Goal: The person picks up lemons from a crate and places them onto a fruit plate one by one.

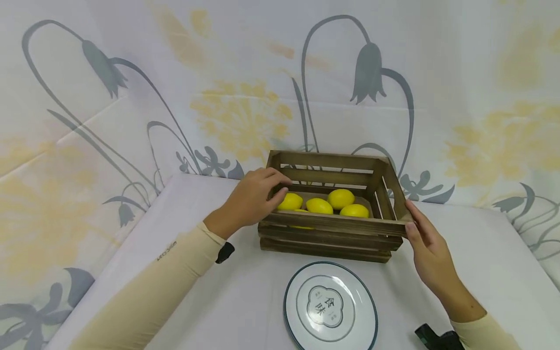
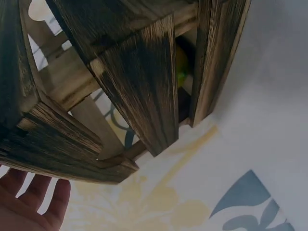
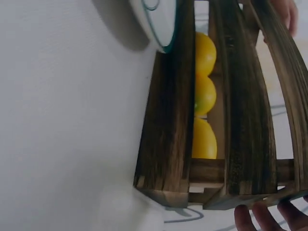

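Note:
A brown slatted wooden crate (image 1: 325, 223) holds several yellow lemons (image 1: 341, 199). My left hand (image 1: 253, 194) is over the crate's left end, its thumb and fingers parted and reaching inward above the rim, beside the leftmost lemon. In the left wrist view, its fingers (image 2: 60, 199) show along the edge of the end slat (image 2: 72, 163). At the opposite end, my right hand (image 1: 430, 248) holds the front right corner, thumb at the front and fingers along the outer side. In the right wrist view, lemons (image 3: 206, 94) show between the slats.
A white plate (image 1: 330, 311) with a dark rim and printed characters lies in front of the crate on the white tabletop (image 1: 227, 301). A cloth with grey and yellow flowers (image 1: 245, 116) hangs right behind the crate.

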Demonstrator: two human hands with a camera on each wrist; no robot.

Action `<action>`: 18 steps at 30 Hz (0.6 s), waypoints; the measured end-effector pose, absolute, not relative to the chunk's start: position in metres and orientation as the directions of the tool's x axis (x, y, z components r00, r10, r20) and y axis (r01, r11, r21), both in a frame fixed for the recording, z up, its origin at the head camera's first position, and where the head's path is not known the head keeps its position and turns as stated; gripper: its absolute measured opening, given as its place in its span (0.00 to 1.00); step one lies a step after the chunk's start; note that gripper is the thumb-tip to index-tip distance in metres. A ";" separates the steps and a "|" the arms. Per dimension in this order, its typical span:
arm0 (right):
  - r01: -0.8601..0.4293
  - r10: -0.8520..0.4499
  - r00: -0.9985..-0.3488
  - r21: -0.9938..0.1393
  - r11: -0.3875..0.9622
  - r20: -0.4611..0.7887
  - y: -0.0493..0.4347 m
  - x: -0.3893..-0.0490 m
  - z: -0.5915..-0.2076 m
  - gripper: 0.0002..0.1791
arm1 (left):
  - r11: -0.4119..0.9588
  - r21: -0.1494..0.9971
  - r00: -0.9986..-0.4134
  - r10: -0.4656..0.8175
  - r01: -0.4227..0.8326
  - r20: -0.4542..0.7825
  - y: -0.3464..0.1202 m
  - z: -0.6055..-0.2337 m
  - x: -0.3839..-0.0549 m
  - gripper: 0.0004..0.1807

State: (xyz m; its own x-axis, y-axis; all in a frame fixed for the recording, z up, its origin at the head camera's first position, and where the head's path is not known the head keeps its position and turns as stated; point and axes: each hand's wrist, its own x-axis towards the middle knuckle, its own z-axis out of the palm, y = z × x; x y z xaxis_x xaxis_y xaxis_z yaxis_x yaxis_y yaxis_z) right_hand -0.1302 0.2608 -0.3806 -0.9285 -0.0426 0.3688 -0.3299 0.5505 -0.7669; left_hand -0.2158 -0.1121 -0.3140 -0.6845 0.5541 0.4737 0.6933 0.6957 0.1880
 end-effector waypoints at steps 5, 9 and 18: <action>-0.337 0.002 -0.896 -0.682 0.649 0.444 0.266 -0.131 -0.382 0.28 | 0.711 0.256 -0.753 0.587 0.655 0.297 -0.102 -0.308 -0.227 0.15; -0.422 -0.022 -0.829 -0.598 0.681 0.559 0.268 -0.135 -0.385 0.27 | 0.719 0.308 -0.782 0.586 0.623 0.211 -0.100 -0.310 -0.230 0.16; -0.538 -0.098 -0.697 -0.428 0.726 0.710 0.269 -0.144 -0.390 0.22 | 0.714 0.293 -0.772 0.594 0.636 0.227 -0.106 -0.319 -0.229 0.18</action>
